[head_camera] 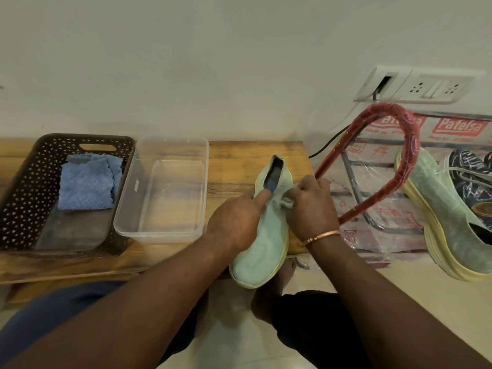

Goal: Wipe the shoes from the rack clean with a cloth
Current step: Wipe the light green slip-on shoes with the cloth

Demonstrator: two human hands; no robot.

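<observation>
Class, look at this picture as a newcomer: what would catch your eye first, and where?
The mint-green shoe at the front edge of the wooden bench, gripped by the left hand and right hand. Next, the blue cloth lying unused in the brown basket at far left. At right, the matching shoe rests on the red-wrapped rack.

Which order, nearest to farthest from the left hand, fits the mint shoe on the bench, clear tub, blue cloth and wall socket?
1. Mint shoe, in the left hand.
2. Clear tub, just left.
3. Blue cloth, in the basket, far left.
4. Wall socket, upper right.
</observation>
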